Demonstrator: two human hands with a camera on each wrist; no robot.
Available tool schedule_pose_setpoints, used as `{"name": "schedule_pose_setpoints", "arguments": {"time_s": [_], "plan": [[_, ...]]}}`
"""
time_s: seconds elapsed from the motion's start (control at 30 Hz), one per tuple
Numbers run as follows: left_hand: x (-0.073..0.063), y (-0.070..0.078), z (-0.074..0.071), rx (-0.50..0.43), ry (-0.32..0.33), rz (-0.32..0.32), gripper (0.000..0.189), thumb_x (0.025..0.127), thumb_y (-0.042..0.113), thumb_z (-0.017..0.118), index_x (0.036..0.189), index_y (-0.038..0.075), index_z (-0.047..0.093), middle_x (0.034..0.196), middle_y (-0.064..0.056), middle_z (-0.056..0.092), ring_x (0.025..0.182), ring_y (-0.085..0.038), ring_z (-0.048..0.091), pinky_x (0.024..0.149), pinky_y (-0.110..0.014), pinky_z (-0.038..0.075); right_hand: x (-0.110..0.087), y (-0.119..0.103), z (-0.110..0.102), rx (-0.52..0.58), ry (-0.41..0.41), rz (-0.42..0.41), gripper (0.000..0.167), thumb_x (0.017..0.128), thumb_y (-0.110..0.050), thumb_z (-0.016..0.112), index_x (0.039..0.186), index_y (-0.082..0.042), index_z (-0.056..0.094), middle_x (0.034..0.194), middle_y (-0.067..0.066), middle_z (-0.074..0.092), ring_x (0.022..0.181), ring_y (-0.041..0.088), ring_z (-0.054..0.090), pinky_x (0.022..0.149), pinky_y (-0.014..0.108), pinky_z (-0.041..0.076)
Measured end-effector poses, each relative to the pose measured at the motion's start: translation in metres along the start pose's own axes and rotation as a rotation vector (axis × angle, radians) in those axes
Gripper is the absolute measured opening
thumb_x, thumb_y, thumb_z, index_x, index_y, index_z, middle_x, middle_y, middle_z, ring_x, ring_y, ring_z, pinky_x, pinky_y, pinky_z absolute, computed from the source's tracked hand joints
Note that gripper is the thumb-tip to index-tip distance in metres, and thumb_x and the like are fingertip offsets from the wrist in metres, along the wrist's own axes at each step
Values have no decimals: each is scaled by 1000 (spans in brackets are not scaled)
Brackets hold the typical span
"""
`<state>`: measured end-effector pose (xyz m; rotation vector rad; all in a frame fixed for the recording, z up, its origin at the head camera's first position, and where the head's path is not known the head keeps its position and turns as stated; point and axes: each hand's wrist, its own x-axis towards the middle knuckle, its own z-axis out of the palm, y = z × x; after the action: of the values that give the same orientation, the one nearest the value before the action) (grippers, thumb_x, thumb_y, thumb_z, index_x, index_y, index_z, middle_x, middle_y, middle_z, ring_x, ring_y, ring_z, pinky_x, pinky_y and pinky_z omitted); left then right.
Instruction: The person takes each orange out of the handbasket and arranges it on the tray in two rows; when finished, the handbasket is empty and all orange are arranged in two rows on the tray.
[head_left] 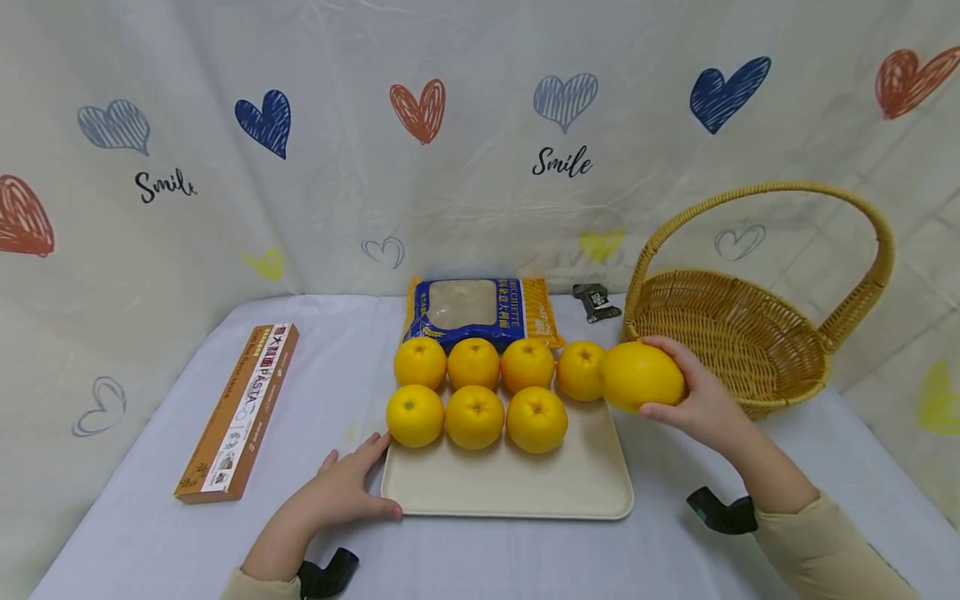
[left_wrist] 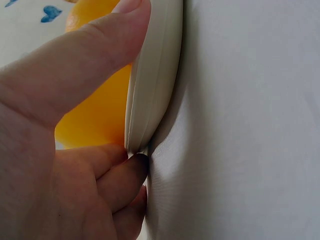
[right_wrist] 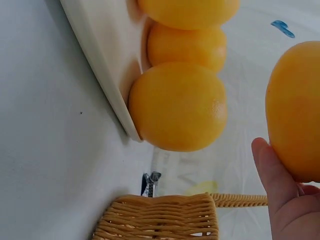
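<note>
My right hand (head_left: 701,404) grips an orange (head_left: 642,377), raised above the table between the tray and the basket. In the right wrist view, fingers (right_wrist: 277,182) lie against that orange (right_wrist: 297,110). A cream tray (head_left: 510,487) carries several more oranges in two rows, with three in the front row, such as the front right one (head_left: 537,420). My left hand (head_left: 337,492) holds the tray's front left corner. Its thumb (left_wrist: 95,55) crosses the tray rim (left_wrist: 155,75) in the left wrist view, and the other fingertips bend against the edge.
A wicker basket (head_left: 731,333) with a tall handle stands right of the tray. Behind the oranges lies a blue and yellow pasta bag (head_left: 472,310), with a small black packet (head_left: 596,302) beside it. A long pasta box (head_left: 238,412) lies at left. A heart-printed cloth hangs behind.
</note>
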<state>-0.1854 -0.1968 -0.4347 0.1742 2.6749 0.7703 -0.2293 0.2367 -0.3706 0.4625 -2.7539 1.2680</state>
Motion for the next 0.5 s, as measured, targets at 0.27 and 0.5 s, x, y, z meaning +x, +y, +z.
{"name": "schedule_pose_setpoints", "arguments": {"time_s": [0.27, 0.5], "plan": [[0, 0, -1, 0, -5, -2, 108, 54, 56, 78, 142, 13, 32, 145, -14, 34, 136, -31, 27, 105, -65, 1, -3, -2, 0, 46, 4, 16, 84, 75, -18, 73, 134, -7, 14, 125, 27, 35, 98, 26, 47, 74, 24, 45], [1, 0, -1, -2, -11, -7, 108, 54, 56, 78, 142, 13, 32, 145, -14, 33, 136, -31, 27, 106, -64, 0, -4, 6, 8, 71, -7, -87, 67, 78, -9, 69, 134, -6, 32, 123, 0, 39, 93, 1, 44, 74, 15, 46]]}}
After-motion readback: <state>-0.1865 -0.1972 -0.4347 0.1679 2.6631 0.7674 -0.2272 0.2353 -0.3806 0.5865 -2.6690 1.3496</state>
